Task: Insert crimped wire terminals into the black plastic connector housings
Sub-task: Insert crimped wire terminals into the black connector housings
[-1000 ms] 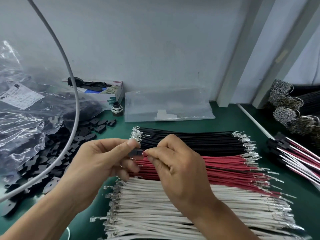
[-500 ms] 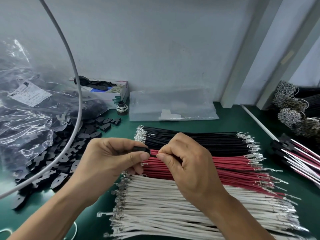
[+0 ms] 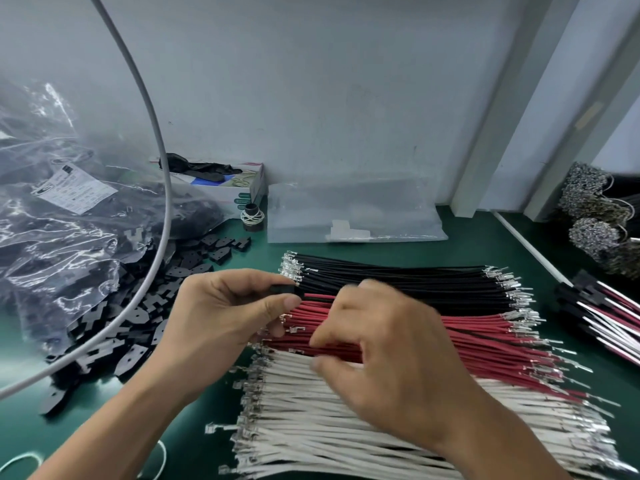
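My left hand (image 3: 221, 317) pinches a small black connector housing (image 3: 282, 289) between thumb and fingers, above the left ends of the wire rows. A red wire (image 3: 317, 297) runs from the housing to the right. My right hand (image 3: 398, 358) is motion-blurred. It hovers low over the edge between the red wires (image 3: 485, 337) and the white wires (image 3: 329, 427), thumb and forefinger tips apart with nothing seen between them. Black wires (image 3: 415, 282) lie in the far row. All three rows have metal terminals at both ends.
Loose black housings (image 3: 138, 317) are heaped at the left, spilling from a clear plastic bag (image 3: 62, 244). A grey cable (image 3: 162, 209) arcs over them. Finished assemblies (image 3: 602, 313) lie at the right edge. A flat clear bag (image 3: 353, 216) and a small box (image 3: 239, 188) stand against the wall.
My right hand left the housing and the red wire and dropped toward me, onto the red and white rows. My left hand keeps the housing in the same place.
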